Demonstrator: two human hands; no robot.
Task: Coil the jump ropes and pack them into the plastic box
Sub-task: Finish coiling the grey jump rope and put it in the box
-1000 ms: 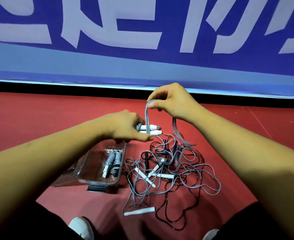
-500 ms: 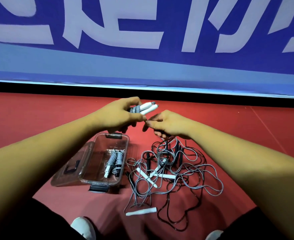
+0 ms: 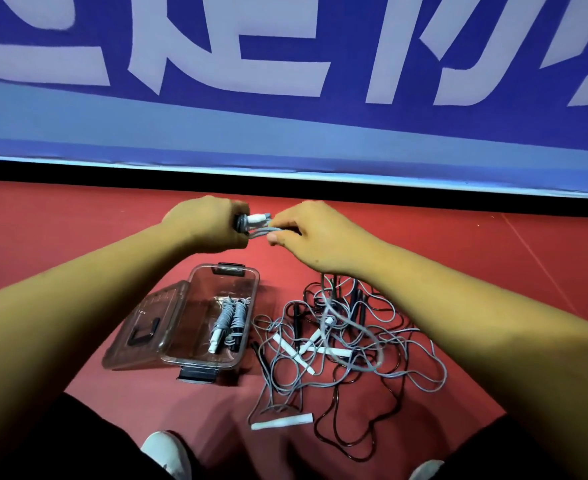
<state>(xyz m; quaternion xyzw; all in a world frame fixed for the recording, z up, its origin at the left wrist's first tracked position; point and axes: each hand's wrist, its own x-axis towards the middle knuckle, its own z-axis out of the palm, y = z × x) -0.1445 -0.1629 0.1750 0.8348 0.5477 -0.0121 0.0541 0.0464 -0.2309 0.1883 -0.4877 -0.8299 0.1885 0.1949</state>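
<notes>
Grey rope point(image 3: 263, 231) lies sideways between my fists, my left hand point(image 3: 206, 225) squeezing its white handles point(image 3: 256, 219), my right hand point(image 3: 311, 233) pinching the cord, the plastic box point(image 3: 247, 306) open just below my left.

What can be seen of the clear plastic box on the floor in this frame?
The plastic box is a clear, smoky-tinted rectangular tub, open, standing on the red floor left of the tangled rope pile. Dark latches sit at its far and near ends. Its transparent lid, bearing a dark handle, lies tilted against its left side. Inside, along the right wall, lie coiled grey ropes with white and black handles. No hand touches it.
</notes>
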